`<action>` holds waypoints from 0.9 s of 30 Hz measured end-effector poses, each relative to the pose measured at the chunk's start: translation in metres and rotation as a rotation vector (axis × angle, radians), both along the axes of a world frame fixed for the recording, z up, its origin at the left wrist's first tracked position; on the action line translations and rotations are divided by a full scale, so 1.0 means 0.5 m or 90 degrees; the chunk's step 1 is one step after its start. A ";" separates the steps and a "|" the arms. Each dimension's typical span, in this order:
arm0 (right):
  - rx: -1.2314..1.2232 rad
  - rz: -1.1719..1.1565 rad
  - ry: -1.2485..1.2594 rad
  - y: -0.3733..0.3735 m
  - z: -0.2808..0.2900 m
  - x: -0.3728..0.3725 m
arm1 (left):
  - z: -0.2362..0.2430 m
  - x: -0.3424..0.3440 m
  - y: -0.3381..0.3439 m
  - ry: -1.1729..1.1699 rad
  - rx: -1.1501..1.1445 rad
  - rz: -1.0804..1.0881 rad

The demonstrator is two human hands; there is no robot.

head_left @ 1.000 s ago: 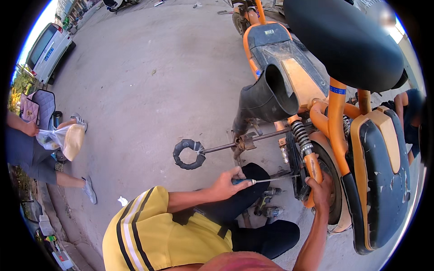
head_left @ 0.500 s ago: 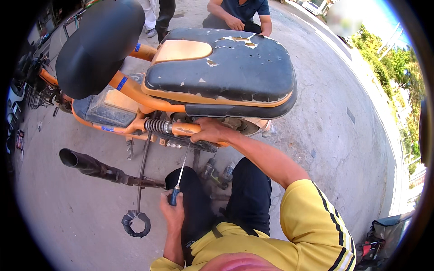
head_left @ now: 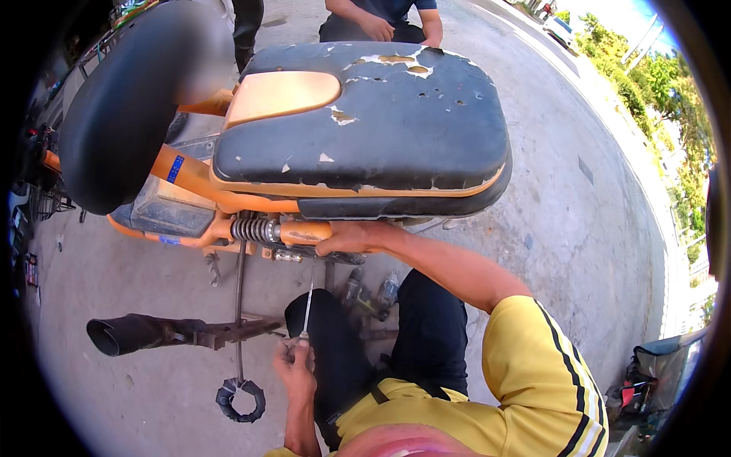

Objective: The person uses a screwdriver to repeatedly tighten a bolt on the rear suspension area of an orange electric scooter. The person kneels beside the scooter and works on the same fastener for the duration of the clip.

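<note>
An orange electric scooter stands in front of me, its torn black seat [head_left: 381, 122] uppermost. My left hand [head_left: 295, 362] is closed round the handle of a screwdriver [head_left: 308, 305], whose thin metal shaft points up toward the scooter's underside. The handle is mostly hidden in my fingers, and the tip is hard to make out. My right hand [head_left: 346, 238] is at the right end of the orange shock absorber [head_left: 304, 232], below the seat edge. Its fingers curl in there, partly hidden. Left of that end is the coil spring [head_left: 255, 229].
A dark stand tube [head_left: 141, 333] and a rod with a black-wrapped ring [head_left: 241, 400] reach out on the left. Between my knees lie a power tool [head_left: 354, 289] and a clear bottle [head_left: 388, 289]. Another person [head_left: 381, 23] crouches beyond the seat; a bag [head_left: 662, 373] stands right.
My view has shifted, and the scooter fills more of it. My left hand's grip on the screwdriver has changed, covering its blue handle. My right hand stays at the shock absorber's end.
</note>
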State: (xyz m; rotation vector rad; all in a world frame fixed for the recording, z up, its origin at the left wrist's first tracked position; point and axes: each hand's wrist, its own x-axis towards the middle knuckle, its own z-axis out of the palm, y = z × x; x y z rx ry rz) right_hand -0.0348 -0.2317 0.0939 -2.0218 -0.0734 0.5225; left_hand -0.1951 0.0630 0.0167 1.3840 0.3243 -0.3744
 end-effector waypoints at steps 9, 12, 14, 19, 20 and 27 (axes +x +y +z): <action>-0.210 -0.002 -0.078 -0.014 0.052 0.006 | -0.004 0.018 0.008 -0.087 0.066 0.024; -0.174 -0.005 -0.065 -0.014 0.045 0.008 | -0.001 0.003 0.021 -0.083 0.020 0.029; -0.159 -0.024 -0.089 -0.023 0.018 0.011 | 0.019 -0.014 0.019 -0.082 -0.046 0.083; -0.150 -0.027 -0.029 -0.012 0.031 0.008 | -0.045 -0.029 0.005 -0.326 0.291 0.081; -0.147 -0.026 -0.018 -0.012 0.030 0.005 | -0.052 -0.024 -0.003 -0.404 0.331 0.088; -0.041 -0.025 0.016 -0.006 0.050 -0.002 | -0.045 -0.011 0.012 -0.398 0.419 0.070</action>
